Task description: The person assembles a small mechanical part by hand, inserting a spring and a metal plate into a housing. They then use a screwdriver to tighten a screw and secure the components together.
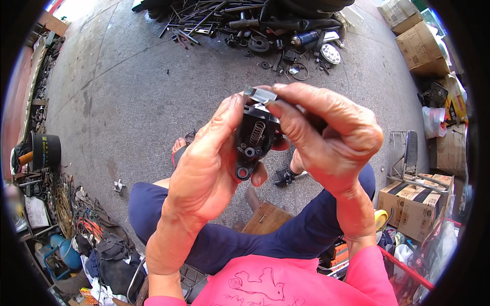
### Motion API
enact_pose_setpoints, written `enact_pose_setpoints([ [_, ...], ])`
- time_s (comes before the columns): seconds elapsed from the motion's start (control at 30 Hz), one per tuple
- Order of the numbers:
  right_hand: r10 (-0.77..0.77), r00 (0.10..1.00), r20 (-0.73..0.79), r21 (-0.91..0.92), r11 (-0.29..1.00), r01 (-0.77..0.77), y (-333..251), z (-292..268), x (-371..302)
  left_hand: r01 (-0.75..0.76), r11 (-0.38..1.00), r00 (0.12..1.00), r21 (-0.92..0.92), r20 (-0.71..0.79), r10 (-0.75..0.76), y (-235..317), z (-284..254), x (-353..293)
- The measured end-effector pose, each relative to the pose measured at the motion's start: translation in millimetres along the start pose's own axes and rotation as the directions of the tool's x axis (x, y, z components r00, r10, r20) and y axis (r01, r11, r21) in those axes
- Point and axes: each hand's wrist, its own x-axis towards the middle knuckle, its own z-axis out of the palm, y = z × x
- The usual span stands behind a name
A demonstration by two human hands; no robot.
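Note:
My left hand (206, 148) is closed round a black housing (255, 133), which has a coil spring (257, 131) lying in its recess and a round hole at its lower end. Between the thumb and forefinger of my right hand (332, 127) is a small shiny metal clip (262, 95), pinched at the housing's upper end. The clip lies over that end; whether it is seated there I cannot tell. The right hand's other fingers curl behind, partly hidden.
Metal rods and loose parts (219, 20) are heaped on the floor ahead. Cardboard boxes (418, 46) line the right side, with another carton (416, 204) by my right knee. A black bucket (45, 154) and tangled cables (64, 204) sit at the left. A wooden block (266, 218) lies between my legs.

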Motion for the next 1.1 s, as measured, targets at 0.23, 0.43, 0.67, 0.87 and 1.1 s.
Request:
enact_pose_setpoints([
  [0.23,-0.156,0.985,0.072,-0.095,0.982,0.162,3,0,6,-0.008,0.992,0.998,0.129,-0.056,0.015,-2,0,0],
  [0.43,0.369,0.907,0.204,0.086,0.916,-0.392,-11,-12,7,-0.017,0.998,0.999,0.065,-0.042,0.020,-2,-1,0],
  [0.67,0.430,0.812,0.394,0.202,0.822,-0.533,-12,-26,12,-0.058,0.997,0.998,0.059,-0.008,0.058,-2,4,0],
  [0.87,0.392,0.815,0.427,0.272,0.804,-0.529,-9,-31,14,-0.126,0.976,0.992,0.177,0.050,0.119,-1,5,-2],
  [1.1,0.391,0.822,0.415,0.345,0.768,-0.540,-10,-28,11,-0.154,0.942,0.988,0.297,0.063,0.142,1,7,-5],
])
